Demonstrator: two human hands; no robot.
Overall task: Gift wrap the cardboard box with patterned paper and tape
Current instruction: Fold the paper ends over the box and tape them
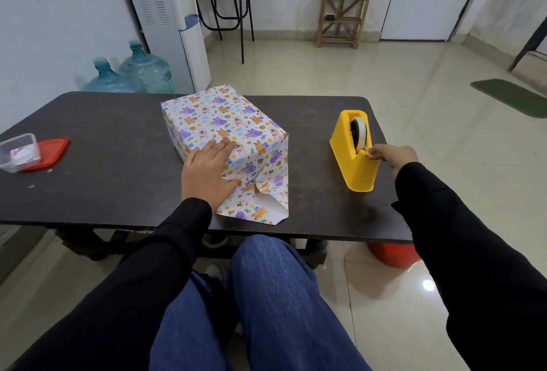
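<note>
The box, covered in white patterned paper with purple and orange figures, stands in the middle of the dark table. Its near end is loose, with paper flaps spread on the tabletop. My left hand lies flat with straight fingers on the box's near top edge, pressing the paper down. A yellow tape dispenser holding a white roll stands to the right. My right hand pinches the tape end at the dispenser's cutter.
A clear plastic container and its red lid sit at the table's left edge. Behind the table are water jugs, a water dispenser, a stool and a wooden rack. A red tub stands under the right side.
</note>
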